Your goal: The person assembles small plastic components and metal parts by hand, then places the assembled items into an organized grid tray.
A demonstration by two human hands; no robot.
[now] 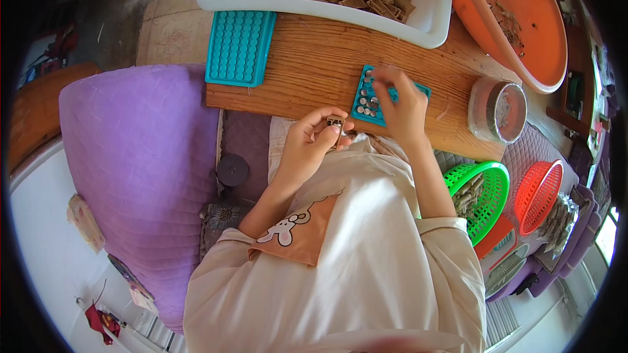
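My left hand (pixel 313 136) is closed round a small brown casing (pixel 335 121), with the thumb pressed on its front. Dark and metallic bits show inside the casing. Just beyond it, at the front edge of the wooden table, lies a teal tray (pixel 360 116) with several small round silver pieces (pixel 364 101) in its wells. My right hand (pixel 404 103) is over this tray, its fingers bent down and drawn together at the wells. Its fingertips are slightly blurred, and whatever they pinch is too small to make out.
A teal tray of round wells (pixel 241 49) lies at the table's left end. Behind stands a white tub (pixel 425 33) of brown casings, with an orange basin (pixel 546 59) beside it. To the right are a clear round container (pixel 483 111), a green basket (pixel 500 199) and a red basket (pixel 540 196).
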